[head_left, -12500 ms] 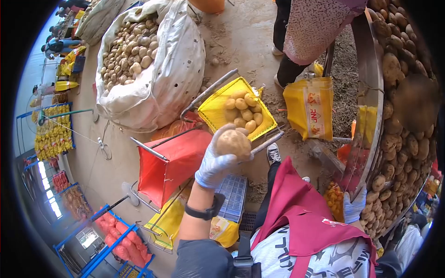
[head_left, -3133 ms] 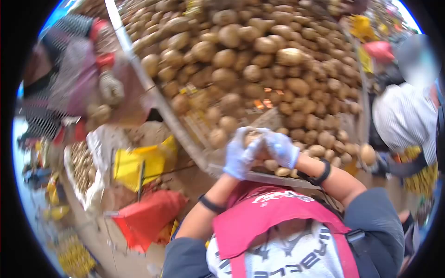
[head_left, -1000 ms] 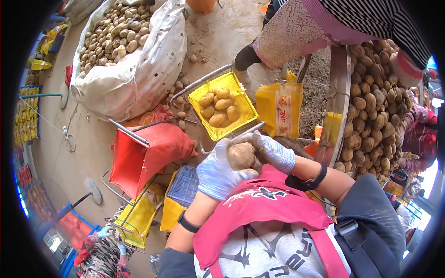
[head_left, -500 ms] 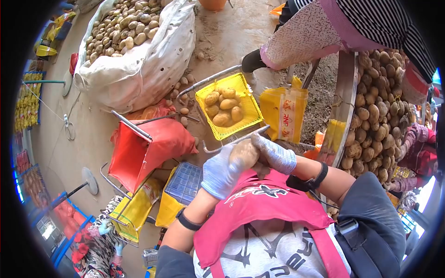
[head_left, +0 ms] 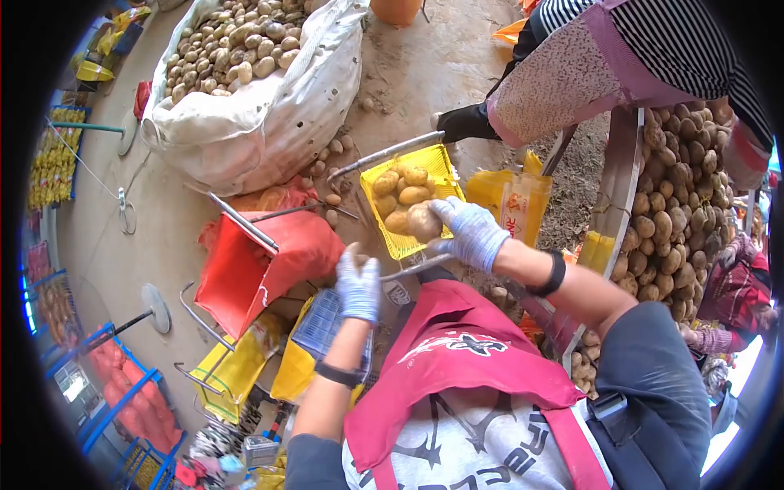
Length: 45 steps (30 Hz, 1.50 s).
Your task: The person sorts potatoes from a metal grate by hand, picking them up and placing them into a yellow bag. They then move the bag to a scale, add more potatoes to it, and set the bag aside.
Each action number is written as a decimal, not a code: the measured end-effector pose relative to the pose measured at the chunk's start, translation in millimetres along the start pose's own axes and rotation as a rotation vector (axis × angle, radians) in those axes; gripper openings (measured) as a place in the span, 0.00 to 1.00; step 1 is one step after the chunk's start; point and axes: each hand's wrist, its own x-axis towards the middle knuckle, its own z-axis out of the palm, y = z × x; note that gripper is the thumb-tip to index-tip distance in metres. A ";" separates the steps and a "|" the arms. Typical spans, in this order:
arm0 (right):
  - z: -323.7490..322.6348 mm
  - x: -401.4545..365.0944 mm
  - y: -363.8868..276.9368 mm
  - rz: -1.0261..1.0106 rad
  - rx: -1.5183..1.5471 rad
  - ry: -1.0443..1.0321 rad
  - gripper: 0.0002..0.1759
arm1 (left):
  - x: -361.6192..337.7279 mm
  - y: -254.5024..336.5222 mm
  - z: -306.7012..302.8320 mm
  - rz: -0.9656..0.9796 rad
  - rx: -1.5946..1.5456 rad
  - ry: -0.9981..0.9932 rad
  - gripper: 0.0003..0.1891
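My right hand (head_left: 474,233), in a pale blue-white glove, grips a large potato (head_left: 423,222) over the near edge of a yellow basket (head_left: 451,167). Several tan potatoes (head_left: 402,186) lie inside that basket. My left hand (head_left: 358,287), gloved alike, is curled beside the mouth of a red bag (head_left: 306,253) on a metal frame. Something brownish shows at its fingertips; whether it is a potato or dirt on the glove I cannot make out. Below this hand stands a blue crate (head_left: 327,325).
A large white sack (head_left: 245,135) of potatoes stands at upper left. On the right, a heap of potatoes (head_left: 674,204) lies behind a metal-edged board. A person in a spotted apron (head_left: 563,77) stands at upper right. Loose potatoes (head_left: 333,198) and a yellow bag (head_left: 514,200) lie near the basket.
My hands were together round a potato in front of my apron. They have parted: the right has carried a potato to the basket, the left has moved left towards the red bag.
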 end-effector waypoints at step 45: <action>76.6 35.5 141.2 0.929 0.556 -0.451 0.14 | 8.5 -118.3 -2.0 -0.611 -0.539 -0.620 0.35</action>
